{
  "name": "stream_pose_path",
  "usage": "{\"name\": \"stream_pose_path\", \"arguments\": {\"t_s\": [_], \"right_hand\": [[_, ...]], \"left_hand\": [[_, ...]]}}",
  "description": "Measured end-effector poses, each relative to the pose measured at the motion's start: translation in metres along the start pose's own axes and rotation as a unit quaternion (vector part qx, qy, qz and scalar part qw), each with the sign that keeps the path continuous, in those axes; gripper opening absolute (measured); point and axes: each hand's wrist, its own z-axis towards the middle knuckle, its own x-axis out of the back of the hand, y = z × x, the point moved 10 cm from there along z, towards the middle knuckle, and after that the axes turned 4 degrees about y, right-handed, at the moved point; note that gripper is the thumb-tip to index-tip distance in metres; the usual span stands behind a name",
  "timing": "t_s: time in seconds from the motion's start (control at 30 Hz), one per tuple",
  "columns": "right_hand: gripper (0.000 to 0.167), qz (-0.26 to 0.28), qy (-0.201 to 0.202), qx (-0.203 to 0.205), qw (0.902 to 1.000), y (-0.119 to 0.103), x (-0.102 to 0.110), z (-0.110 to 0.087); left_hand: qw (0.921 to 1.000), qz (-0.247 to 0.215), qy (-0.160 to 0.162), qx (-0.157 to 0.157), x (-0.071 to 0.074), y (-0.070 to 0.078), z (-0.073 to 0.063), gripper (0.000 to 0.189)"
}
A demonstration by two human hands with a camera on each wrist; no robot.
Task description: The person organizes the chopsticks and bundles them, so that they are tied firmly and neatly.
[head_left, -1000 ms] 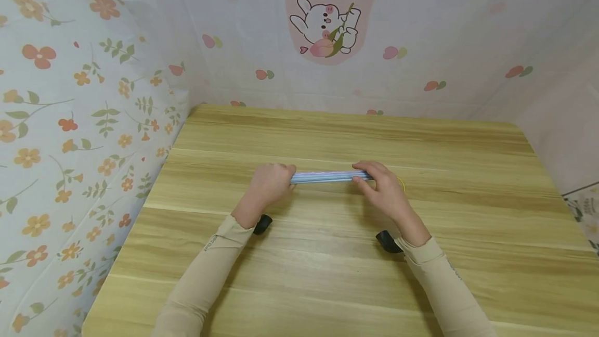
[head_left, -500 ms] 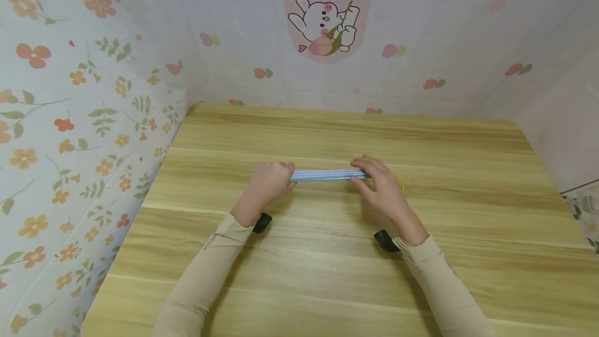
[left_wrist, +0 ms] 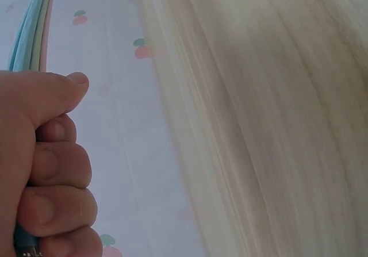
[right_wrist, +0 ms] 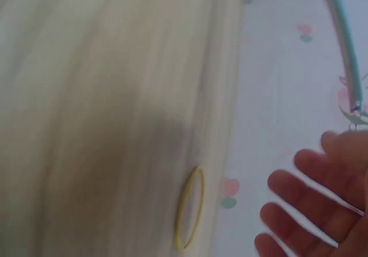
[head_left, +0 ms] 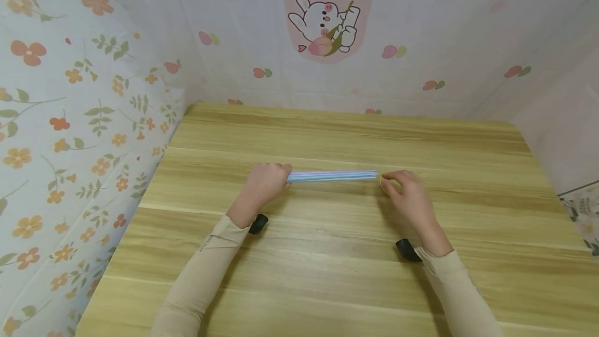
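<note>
My left hand (head_left: pixel 264 186) grips one end of a bundle of slender pastel sticks (head_left: pixel 334 176), blue, green and pink. The bundle points right, level over the wooden table (head_left: pixel 323 285). In the left wrist view the fingers (left_wrist: pixel 57 165) curl fully round it, and a dark blue end with a silvery tip pokes out below. My right hand (head_left: pixel 414 199) is just beyond the bundle's free end, its fingers slightly bent and holding nothing. A yellow rubber band (right_wrist: pixel 180 211) shows as a loop away from those fingers in the right wrist view, near the fingertips in the head view.
Black wrist pieces (head_left: pixel 258 223) stick out under both sleeves. Behind the table hangs a white cloth (head_left: pixel 224 9) with a rabbit print, and a flowered cloth (head_left: pixel 84 170) covers the left side.
My right hand has let go of the bundle's right end and drawn off to the right, baring the stick ends. The yellow band has come off the bundle. My left hand keeps its grip.
</note>
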Motion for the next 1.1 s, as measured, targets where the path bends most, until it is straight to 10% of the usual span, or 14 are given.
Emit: {"name": "stream_pose_path", "arguments": {"t_s": [0.4,1.1], "right_hand": [[0.011,-0.129,-0.033,0.049,0.9899,0.007,-0.007,-0.014],[0.01,-0.172,-0.081,0.038,0.9809,0.01,-0.019,-0.015]], "left_hand": [[0.9999,-0.005,-0.012,0.009,0.0,-0.007,-0.002,0.019],[0.9997,-0.002,-0.013,0.021,0.004,-0.012,-0.004,0.021]]}}
